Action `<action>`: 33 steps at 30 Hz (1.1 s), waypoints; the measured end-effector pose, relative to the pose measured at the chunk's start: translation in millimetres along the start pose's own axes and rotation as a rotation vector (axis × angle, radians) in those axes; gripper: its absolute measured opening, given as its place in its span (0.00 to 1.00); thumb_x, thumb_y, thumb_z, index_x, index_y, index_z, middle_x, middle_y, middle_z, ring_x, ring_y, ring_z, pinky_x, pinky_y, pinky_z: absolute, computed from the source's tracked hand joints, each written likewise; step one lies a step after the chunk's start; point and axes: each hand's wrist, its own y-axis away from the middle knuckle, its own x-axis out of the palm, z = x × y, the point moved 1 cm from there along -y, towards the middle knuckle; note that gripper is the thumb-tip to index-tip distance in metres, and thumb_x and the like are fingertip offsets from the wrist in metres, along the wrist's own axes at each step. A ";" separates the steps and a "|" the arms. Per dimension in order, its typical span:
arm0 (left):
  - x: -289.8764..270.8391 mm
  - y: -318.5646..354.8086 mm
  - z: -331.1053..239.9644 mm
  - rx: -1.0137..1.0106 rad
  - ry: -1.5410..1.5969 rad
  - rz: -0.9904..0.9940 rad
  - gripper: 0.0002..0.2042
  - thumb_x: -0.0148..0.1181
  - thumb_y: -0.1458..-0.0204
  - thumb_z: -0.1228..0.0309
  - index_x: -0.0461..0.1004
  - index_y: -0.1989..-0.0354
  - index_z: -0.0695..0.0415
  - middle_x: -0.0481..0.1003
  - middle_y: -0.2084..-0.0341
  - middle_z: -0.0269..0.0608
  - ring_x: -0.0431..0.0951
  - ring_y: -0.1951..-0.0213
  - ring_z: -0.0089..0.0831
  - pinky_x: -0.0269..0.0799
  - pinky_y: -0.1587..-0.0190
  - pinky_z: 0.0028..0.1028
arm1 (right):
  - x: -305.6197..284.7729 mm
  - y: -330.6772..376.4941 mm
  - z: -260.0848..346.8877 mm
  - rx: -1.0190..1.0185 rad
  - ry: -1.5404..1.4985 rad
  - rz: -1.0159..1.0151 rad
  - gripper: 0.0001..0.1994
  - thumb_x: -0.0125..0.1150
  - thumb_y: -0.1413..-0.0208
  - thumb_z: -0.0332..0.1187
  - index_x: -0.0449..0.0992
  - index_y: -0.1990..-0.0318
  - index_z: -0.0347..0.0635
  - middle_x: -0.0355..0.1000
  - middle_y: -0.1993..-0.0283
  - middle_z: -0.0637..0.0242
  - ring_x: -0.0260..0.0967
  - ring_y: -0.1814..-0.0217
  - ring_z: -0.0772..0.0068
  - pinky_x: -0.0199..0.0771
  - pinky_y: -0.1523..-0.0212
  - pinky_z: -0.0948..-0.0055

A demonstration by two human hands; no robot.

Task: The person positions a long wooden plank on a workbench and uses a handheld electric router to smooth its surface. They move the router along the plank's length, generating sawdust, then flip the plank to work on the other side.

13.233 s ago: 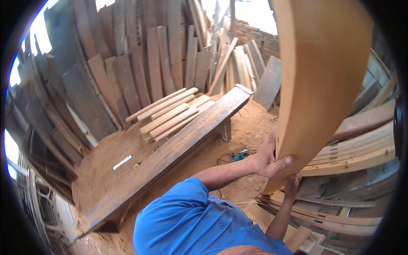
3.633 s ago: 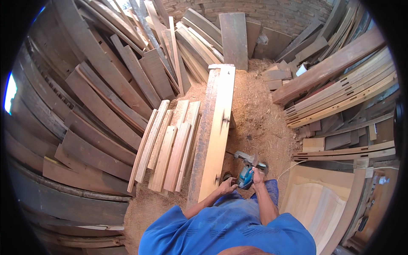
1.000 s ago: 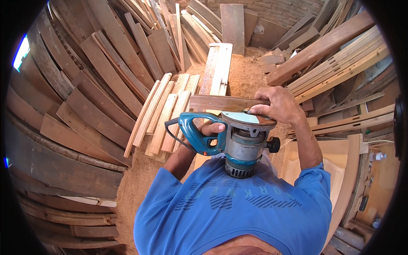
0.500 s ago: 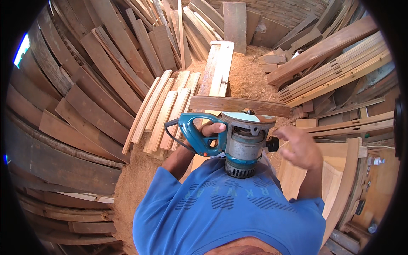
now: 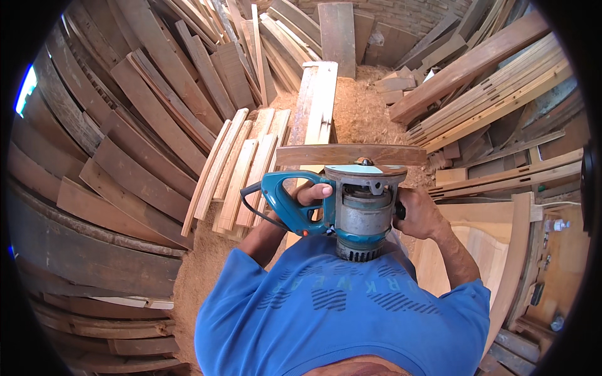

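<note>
A teal and grey electric router (image 5: 365, 210) is held in front of my chest, its motor end towards the blue shirt and its base facing away. My left hand (image 5: 311, 193) is wrapped round its teal D-shaped handle, from which a black cord hangs. My right hand (image 5: 419, 213) grips the dark knob on the router's other side; the fingers cover most of it. Just beyond the base, a narrow brown board (image 5: 351, 154) lies crosswise, close to the bit. Whether they touch I cannot tell.
Several pale wooden strips (image 5: 241, 169) lie stacked left of the router. A long board (image 5: 320, 103) stretches away ahead over sawdust (image 5: 360, 106). Planks (image 5: 141, 188) lean along the left wall. Stacked beams (image 5: 495, 88) lie at right, above a panelled wooden door (image 5: 480, 250).
My right hand, open and apart from the router before, has moved left and closed on its side knob. The left hand keeps its grip.
</note>
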 end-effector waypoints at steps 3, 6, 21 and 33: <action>-0.5 3.0 1.4 -0.013 -0.011 -0.006 0.42 0.68 0.52 0.53 0.61 0.34 0.68 0.68 0.40 0.56 0.67 0.38 0.45 0.61 0.35 0.42 | 1.1 0.5 9.7 0.037 0.038 -0.064 0.17 0.70 0.64 0.27 0.72 0.63 0.32 0.74 0.63 0.46 0.73 0.60 0.41 0.75 0.57 0.54; -1.7 0.5 -1.1 -0.021 -0.029 -0.013 0.43 0.68 0.52 0.53 0.59 0.32 0.68 0.67 0.38 0.56 0.66 0.36 0.46 0.59 0.34 0.43 | -0.4 -4.8 13.9 0.053 0.096 -0.032 0.18 0.69 0.62 0.28 0.72 0.62 0.33 0.75 0.64 0.46 0.75 0.60 0.41 0.76 0.58 0.52; 8.8 3.8 -12.5 0.113 -0.358 -0.117 0.32 0.62 0.46 0.44 0.80 0.54 0.68 0.80 0.71 0.51 0.81 0.65 0.37 0.76 0.63 0.33 | 21.6 -17.1 -5.4 -0.024 -0.042 -0.096 0.17 0.68 0.58 0.27 0.73 0.59 0.33 0.74 0.63 0.48 0.75 0.60 0.45 0.76 0.58 0.54; 7.4 -3.2 -13.4 0.072 -0.468 -0.084 0.30 0.60 0.44 0.44 0.81 0.56 0.66 0.79 0.76 0.44 0.80 0.69 0.32 0.75 0.69 0.30 | 18.6 -9.7 -4.8 0.033 0.011 -0.059 0.24 0.68 0.54 0.28 0.71 0.48 0.37 0.73 0.55 0.46 0.75 0.54 0.44 0.76 0.53 0.52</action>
